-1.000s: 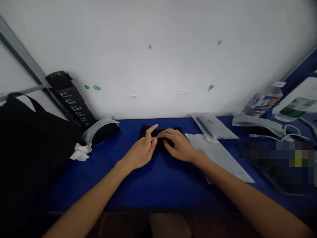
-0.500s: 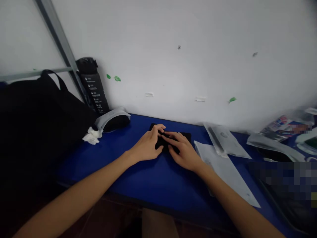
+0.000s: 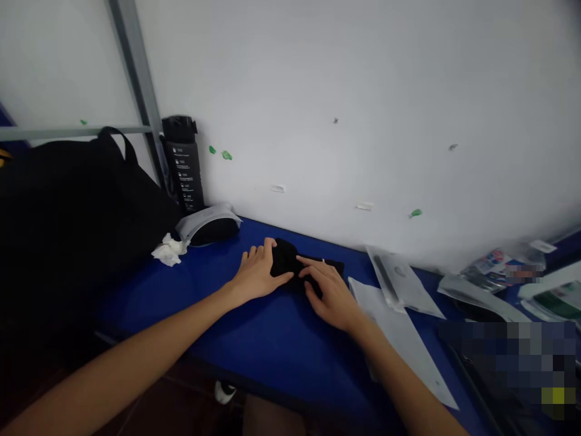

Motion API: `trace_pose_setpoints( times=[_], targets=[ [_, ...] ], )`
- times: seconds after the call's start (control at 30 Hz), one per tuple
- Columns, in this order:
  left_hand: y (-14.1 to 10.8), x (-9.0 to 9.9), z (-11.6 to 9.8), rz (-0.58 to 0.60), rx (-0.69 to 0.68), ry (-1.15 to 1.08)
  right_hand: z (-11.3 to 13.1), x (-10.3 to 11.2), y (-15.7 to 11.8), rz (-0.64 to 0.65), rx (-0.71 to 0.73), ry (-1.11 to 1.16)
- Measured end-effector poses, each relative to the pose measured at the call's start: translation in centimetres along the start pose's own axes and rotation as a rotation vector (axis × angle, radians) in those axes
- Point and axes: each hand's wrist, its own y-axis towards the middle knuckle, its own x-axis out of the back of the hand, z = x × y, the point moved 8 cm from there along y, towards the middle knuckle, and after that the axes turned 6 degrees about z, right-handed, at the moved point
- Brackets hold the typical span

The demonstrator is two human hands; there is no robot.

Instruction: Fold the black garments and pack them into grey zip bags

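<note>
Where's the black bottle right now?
In the head view, the black bottle stands upright against the white wall, at the far left of the blue table, between the black tote bag and the grey-edged pouch.

You wear the camera on your head; it faces forward and down, close above your left hand [image 3: 258, 274] and right hand [image 3: 330, 295] on the blue desk [image 3: 272, 357], frame tilted, white wall [image 3: 318, 121] beyond
</note>
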Motion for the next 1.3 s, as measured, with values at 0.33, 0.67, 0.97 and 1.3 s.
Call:
trace_pose_setpoints(
  times=[0.33, 0.67, 0.97, 1.3],
  targets=[
    [0.7, -0.9, -0.2, -0.048, -0.189, -0.523, -0.9, -0.9, 0.1, 0.046, -0.059, 0.043],
    [-0.5, 2.2, -2.0, -0.342, -0.424, -0.478, -0.4, -0.5, 0.1, 0.118, -0.036, 0.065],
    [-1.3, 0.2, -4.0, -0.092, -0.514, -0.347, -0.7, -0.3, 0.2, 0.013, -0.073, 0.185],
    [-0.9, -0.8, -3.8, -0.008, -0.495, -0.191, -2.1, -0.9, 0.3, 0.016, -0.218, 0.063]
  ],
)
